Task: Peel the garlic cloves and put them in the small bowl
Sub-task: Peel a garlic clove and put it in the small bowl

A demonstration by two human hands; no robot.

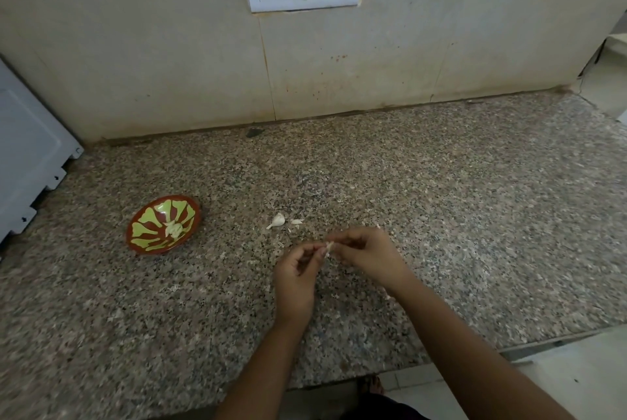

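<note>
Garlic clove (pixel 329 245), seemingly between pinching fingertips (pixel 336 240)

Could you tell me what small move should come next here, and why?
Probably pull the loose skin off: the left hand and right hand both pinch a garlic clove that seems partly peeled, so it is not ready for the small bowl.

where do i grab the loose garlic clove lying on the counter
Pinch the loose garlic clove across its plump body, coming straight down from above. It lies on its side on the counter, so its rounded flanks are exposed; the thin tail pointing near-left looks flimsy. The left hand and right hand currently pinch another clove.
</note>
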